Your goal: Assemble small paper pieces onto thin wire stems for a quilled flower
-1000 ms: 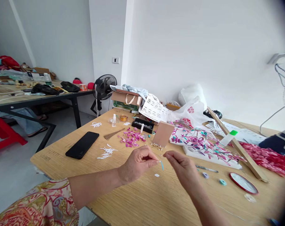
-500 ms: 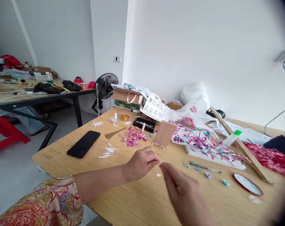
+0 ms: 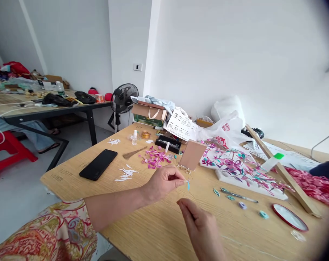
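Head view: L hand (image 3: 163, 183) has thumb + index pinched tight, no gap, w/ the small blue leaf-shaped pc (image 3: 188, 186) at the tips. Its long axis is approx vert., lower end pointing down twd the table (image 3: 153, 224). Pc sits just R of & slightly below L fingertips, above the tabletop, well apart from R hand (image 3: 201, 226). R thumb + index also closed together, nearer the wearer; can't tell if they grip any thread.

It's bright in here, evenly lit across the wall (image 3: 208, 54) at one o'clock; shade pools under the far table (image 3: 72, 109) at nine; blurred darkness rims two and four.
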